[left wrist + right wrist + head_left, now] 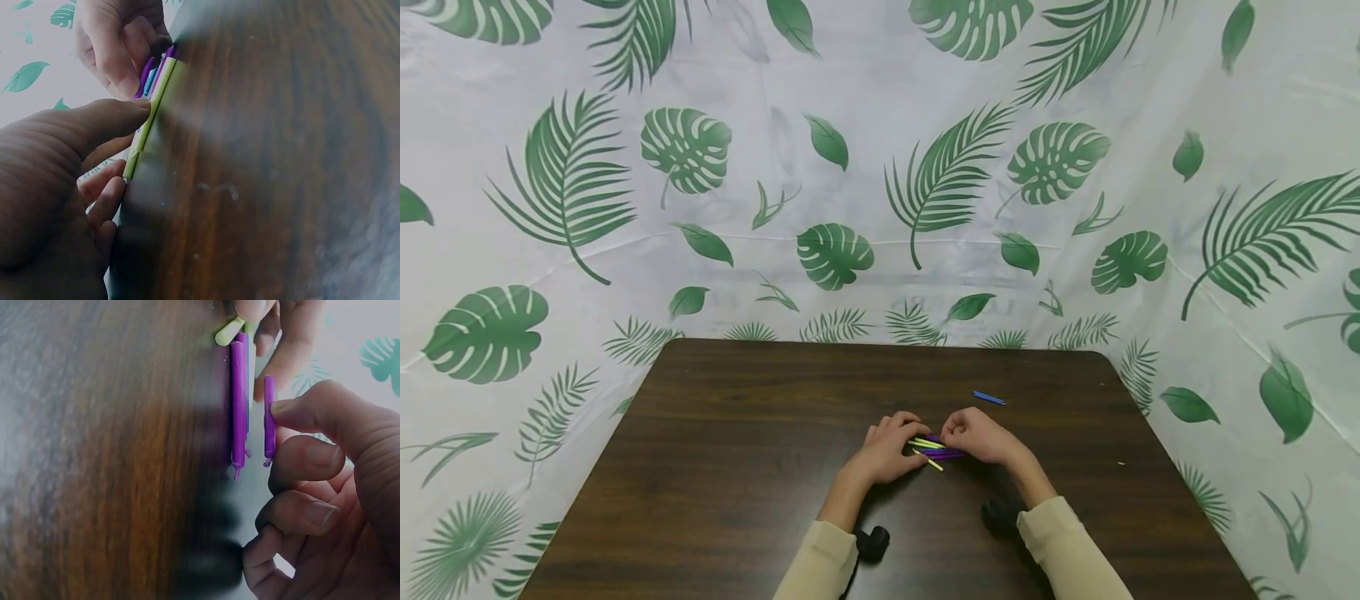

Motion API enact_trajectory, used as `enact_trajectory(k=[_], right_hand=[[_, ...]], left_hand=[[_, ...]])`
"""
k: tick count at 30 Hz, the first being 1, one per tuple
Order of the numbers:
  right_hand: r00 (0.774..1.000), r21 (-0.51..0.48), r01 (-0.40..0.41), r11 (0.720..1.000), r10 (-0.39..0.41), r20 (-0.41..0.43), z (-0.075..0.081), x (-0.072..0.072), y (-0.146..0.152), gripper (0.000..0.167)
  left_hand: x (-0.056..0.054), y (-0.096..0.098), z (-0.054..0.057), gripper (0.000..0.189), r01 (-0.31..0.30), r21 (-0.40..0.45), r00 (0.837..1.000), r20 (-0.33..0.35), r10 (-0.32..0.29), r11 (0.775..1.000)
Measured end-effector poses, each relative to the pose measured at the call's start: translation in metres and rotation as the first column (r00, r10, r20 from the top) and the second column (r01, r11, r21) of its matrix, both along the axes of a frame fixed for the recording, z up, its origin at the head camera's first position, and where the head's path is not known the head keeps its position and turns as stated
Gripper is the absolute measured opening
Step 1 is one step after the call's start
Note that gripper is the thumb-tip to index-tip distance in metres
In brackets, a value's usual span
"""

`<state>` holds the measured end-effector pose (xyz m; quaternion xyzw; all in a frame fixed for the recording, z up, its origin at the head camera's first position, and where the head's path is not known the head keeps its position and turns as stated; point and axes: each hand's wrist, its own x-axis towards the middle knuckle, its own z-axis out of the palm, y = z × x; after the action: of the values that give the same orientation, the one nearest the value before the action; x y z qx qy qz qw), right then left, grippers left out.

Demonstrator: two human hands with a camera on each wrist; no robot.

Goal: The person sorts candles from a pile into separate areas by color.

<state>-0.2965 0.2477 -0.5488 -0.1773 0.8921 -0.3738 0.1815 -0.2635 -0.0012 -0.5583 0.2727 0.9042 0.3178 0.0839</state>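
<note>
Several thin candles in purple, yellow and blue, some with a wick-like tip, lie bunched on the dark table [760, 450]. My left hand [883, 450] curves around the bunch, its thumb on the near side against a yellow candle [162, 81] and its fingers on the far side. Just to the right, my right hand [977, 435] pinches a purple candle [269, 390] between thumb and index finger. That one is apart from the purple candle [239, 406] in the bunch. A bit of blue candle [150, 82] shows between purple ones in the left wrist view.
Behind the right hand, toward the table's back, a blue candle [988, 398] lies alone. A tiny pale scrap [1121, 463] is on the right side. A white curtain [865, 192] with green leaves hangs behind the table.
</note>
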Motion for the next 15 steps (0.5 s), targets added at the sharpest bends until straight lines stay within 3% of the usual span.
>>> enact_trajectory(k=[9,15], right_hand=[[1.0,-0.031,-0.002,1.0,0.002,-0.008,0.003,-0.002,0.008,0.019],[1.0,-0.032,0.009,0.999,-0.009,-0.013,0.002,0.003,0.015,0.019]], left_hand=[[-0.004,-0.002,0.0,0.042,0.006,0.02,1.0,-0.024,-0.005,1.0],[-0.003,0.0,-0.002,0.043,0.015,0.011,1.0,0.001,-0.015,1.0]])
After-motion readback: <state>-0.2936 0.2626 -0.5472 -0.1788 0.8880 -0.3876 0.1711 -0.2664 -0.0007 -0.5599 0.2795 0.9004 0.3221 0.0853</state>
